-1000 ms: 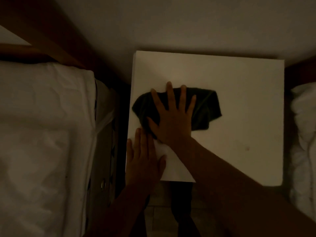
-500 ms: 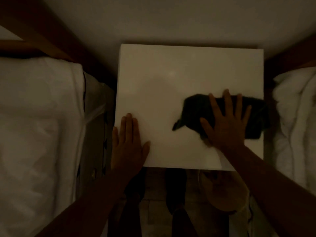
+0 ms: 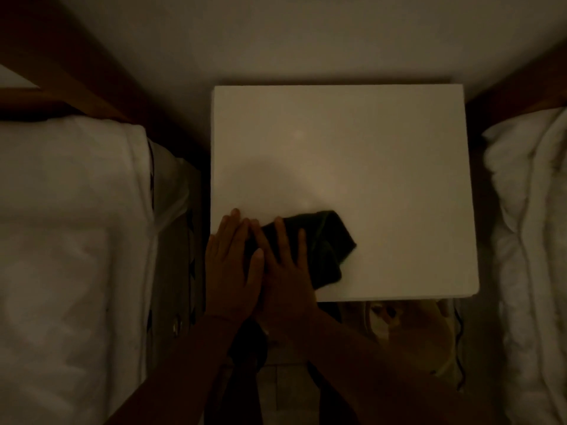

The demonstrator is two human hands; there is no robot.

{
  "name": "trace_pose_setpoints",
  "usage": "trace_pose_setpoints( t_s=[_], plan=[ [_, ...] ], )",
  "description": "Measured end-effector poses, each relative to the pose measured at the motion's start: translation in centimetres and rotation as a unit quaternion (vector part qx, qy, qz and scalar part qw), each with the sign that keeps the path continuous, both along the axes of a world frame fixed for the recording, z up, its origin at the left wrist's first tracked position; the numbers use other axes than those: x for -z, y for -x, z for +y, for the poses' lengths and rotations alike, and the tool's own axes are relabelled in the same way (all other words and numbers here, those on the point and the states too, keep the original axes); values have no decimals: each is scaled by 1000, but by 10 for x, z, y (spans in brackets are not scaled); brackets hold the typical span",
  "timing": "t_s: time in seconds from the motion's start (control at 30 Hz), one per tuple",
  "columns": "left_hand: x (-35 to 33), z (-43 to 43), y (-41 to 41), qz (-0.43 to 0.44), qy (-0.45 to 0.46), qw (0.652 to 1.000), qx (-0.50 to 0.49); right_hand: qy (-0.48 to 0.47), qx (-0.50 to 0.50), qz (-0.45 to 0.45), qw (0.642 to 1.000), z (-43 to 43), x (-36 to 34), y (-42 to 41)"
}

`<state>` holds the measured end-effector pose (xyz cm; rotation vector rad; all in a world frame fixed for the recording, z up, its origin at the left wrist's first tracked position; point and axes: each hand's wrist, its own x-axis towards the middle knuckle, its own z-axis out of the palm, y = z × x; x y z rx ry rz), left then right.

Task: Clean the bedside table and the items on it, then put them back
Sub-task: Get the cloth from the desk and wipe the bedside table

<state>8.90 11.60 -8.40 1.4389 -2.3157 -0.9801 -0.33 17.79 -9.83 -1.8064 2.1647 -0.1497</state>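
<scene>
Wiping step: right hand [image 3: 287, 271] flat, fingers spread, pressing dark cloth [image 3: 325, 243] at table [image 3: 368, 148] seven o'clock corner; left hand [image 3: 230, 271] flat, bracing. Next: sweep toward twelve o'clock.

Dim, warm light fills a narrow gap between two beds with white bedding, one on the left [image 3: 70, 240] and one on the right [image 3: 534, 225], each with a dark wooden headboard against the plain pale far wall [image 3: 306, 35], above a shadowed near floor [image 3: 285, 388].
</scene>
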Motion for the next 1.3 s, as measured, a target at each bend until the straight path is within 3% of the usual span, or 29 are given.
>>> trace_pose_setpoints(
  t_s=[0.17, 0.27, 0.47, 0.7, 0.8, 0.9, 1.03, 1.13, 1.3],
  plan=[
    [1, 2, 0, -37, 26, 999, 14, 47, -108, -8, 993, 15, 11, 31],
    [6, 4, 3, -104, 55, 993, 24, 41, -131, 25, 990, 42, 12, 67],
    [16, 6, 9, -254, 90, 962, 36, 0, -70, 90, 993, 101, 6, 157],
    [3, 16, 27, -293, 51, 955, 17, -41, -28, 77, 996, 128, -6, 182],
    [-5, 31, 56, -277, 4, 961, -27, -13, 7, 29, 999, 125, -22, 181],
    [-11, 51, 76, -233, -23, 972, -32, 55, 147, -15, 988, 127, -38, 177],
    [-15, 63, 75, -208, -43, 977, -20, -39, 316, -54, 947, 121, -44, 159],
    [-20, 62, 56, -170, -42, 984, 17, -122, 296, -39, 947, 117, -39, 134],
    [-28, 61, 20, -121, -48, 989, 74, -38, 258, -65, 963, 109, -34, 98]
  ],
)
